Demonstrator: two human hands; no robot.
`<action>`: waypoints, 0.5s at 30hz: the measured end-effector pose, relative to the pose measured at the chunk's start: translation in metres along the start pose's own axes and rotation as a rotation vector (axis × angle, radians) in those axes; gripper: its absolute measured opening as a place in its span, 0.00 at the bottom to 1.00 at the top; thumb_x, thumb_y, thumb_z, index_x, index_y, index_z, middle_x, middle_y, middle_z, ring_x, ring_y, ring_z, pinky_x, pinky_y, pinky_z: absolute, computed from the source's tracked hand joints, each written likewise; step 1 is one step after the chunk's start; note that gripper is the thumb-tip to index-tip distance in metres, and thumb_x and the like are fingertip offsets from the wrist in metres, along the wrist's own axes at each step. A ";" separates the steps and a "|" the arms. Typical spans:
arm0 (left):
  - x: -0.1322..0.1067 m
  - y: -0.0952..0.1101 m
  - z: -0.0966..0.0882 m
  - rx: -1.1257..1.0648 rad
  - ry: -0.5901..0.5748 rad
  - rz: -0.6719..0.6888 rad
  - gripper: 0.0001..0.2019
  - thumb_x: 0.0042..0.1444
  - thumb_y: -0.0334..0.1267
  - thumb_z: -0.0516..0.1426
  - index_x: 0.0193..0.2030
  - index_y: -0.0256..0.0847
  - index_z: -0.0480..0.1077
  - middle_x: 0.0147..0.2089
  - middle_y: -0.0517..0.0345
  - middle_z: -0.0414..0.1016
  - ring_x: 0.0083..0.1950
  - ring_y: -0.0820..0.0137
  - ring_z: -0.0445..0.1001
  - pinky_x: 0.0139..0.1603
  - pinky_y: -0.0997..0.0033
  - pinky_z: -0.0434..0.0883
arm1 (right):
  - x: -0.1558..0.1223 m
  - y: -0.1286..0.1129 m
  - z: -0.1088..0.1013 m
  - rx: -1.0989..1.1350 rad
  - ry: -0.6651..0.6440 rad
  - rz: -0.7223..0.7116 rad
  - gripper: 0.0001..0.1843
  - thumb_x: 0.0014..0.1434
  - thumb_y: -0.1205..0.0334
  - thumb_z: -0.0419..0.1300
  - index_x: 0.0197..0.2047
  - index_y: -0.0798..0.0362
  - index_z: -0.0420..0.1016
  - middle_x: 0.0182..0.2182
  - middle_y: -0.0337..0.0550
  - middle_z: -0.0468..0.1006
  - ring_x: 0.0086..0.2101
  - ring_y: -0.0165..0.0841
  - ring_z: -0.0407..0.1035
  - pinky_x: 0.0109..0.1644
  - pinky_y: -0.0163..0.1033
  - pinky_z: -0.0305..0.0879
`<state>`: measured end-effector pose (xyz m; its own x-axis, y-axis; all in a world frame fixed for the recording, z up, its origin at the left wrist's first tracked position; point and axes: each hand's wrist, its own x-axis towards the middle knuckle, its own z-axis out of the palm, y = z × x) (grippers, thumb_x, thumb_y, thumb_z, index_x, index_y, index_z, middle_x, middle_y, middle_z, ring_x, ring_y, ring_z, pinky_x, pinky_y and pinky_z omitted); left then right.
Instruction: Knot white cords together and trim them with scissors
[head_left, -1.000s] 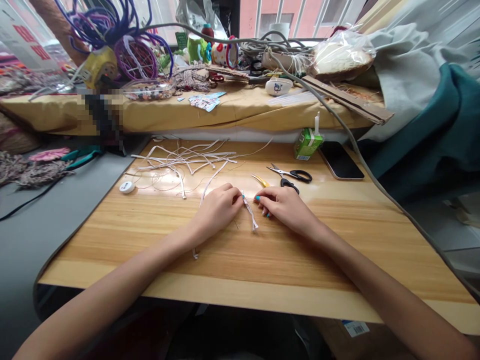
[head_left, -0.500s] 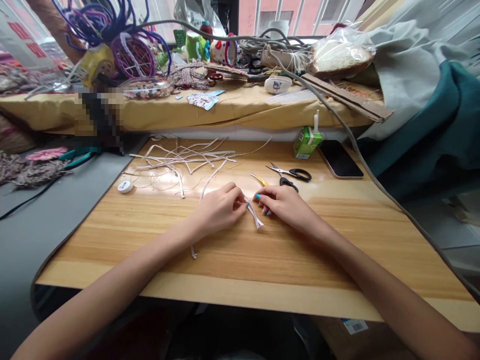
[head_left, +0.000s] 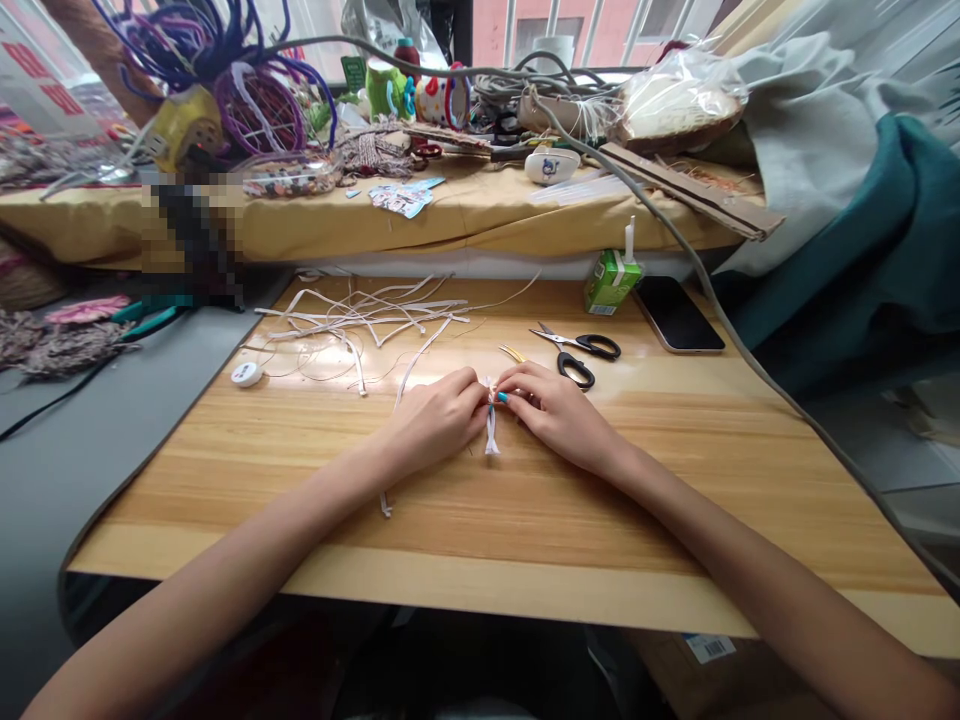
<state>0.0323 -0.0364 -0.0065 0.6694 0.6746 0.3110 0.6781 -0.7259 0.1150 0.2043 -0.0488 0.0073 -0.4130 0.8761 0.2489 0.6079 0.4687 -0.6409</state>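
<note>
My left hand (head_left: 437,415) and my right hand (head_left: 550,405) meet at the middle of the wooden table (head_left: 675,480). Both pinch the top of a short bundle of white strips (head_left: 491,430), whose ends hang down toward me between the hands. One long white strip (head_left: 385,500) trails from under my left hand to the table near my wrist. A loose pile of white strips (head_left: 360,320) lies beyond my left hand. Black-handled scissors (head_left: 581,350) rest just beyond my right hand.
A green juice carton (head_left: 611,280) and a black phone (head_left: 677,315) sit at the table's far right. A small white disc (head_left: 246,374) lies left. A grey cable (head_left: 735,330) runs down the right side. The raised shelf (head_left: 465,215) behind is crowded with craft clutter.
My right hand has moved left to meet my left hand. The strip bundle, slanted before, now hangs straight between the fingertips.
</note>
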 end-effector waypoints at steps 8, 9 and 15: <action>-0.001 -0.004 0.002 -0.095 0.039 0.039 0.13 0.59 0.34 0.43 0.38 0.36 0.67 0.35 0.52 0.67 0.34 0.72 0.69 0.35 0.72 0.67 | 0.000 0.010 -0.003 0.065 -0.048 -0.166 0.12 0.55 0.73 0.47 0.38 0.56 0.70 0.41 0.46 0.74 0.40 0.30 0.68 0.42 0.36 0.64; -0.001 -0.005 0.002 -0.111 0.039 0.046 0.13 0.59 0.34 0.43 0.39 0.36 0.67 0.35 0.52 0.67 0.34 0.72 0.69 0.35 0.72 0.67 | 0.001 0.011 -0.005 0.062 -0.063 -0.181 0.13 0.54 0.73 0.47 0.38 0.56 0.70 0.39 0.46 0.74 0.39 0.30 0.68 0.41 0.36 0.64; -0.002 -0.009 -0.005 -0.165 -0.040 0.092 0.13 0.58 0.33 0.44 0.43 0.37 0.66 0.37 0.52 0.68 0.35 0.72 0.68 0.35 0.72 0.67 | 0.003 0.013 -0.008 0.023 -0.092 -0.252 0.12 0.56 0.70 0.49 0.38 0.55 0.72 0.38 0.46 0.76 0.38 0.30 0.69 0.40 0.36 0.64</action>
<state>0.0235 -0.0315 -0.0029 0.7404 0.6066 0.2897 0.5565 -0.7948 0.2420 0.2164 -0.0391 0.0051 -0.6100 0.7178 0.3358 0.4634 0.6668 -0.5836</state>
